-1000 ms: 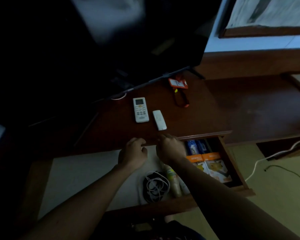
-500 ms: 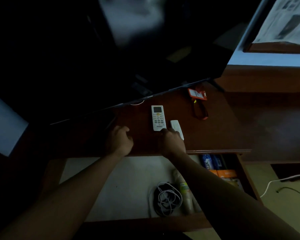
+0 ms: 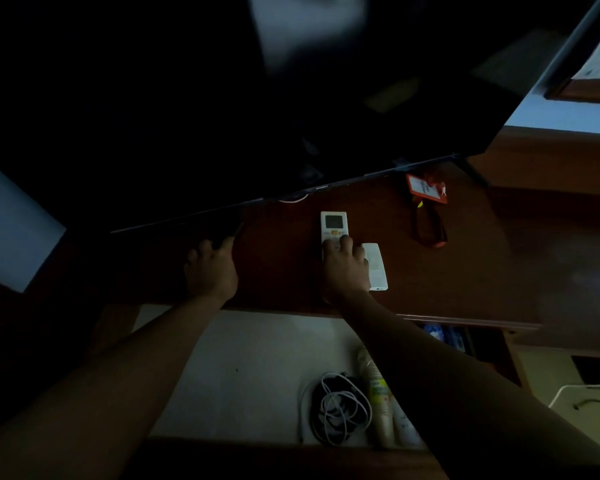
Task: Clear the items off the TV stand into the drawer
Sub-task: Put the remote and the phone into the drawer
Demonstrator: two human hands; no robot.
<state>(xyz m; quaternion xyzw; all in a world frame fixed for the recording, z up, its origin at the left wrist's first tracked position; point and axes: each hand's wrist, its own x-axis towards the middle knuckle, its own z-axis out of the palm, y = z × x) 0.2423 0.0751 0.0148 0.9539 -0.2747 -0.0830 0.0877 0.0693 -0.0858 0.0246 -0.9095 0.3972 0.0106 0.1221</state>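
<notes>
On the dark wooden TV stand (image 3: 482,265) lie a white air-conditioner remote with a small screen (image 3: 334,225), a smaller plain white remote (image 3: 376,268) and an orange card holder with a dark lanyard (image 3: 426,192). My right hand (image 3: 345,268) rests on the lower half of the screen remote, fingers spread over its buttons and touching the small remote's left edge. My left hand (image 3: 211,268) reaches under the TV's lower edge, fingers at a dark object I cannot make out. The drawer (image 3: 243,375) below stands pulled out.
A large black TV (image 3: 222,109) hangs over the back of the stand. In the drawer lie a coil of white cable (image 3: 340,408), a tube (image 3: 378,400) and blue packets (image 3: 444,336). A white cord (image 3: 568,389) runs on the floor at right.
Both hands left the drawer's front edge and moved up onto the stand. My right hand reached the screen remote; my left went toward the TV's base.
</notes>
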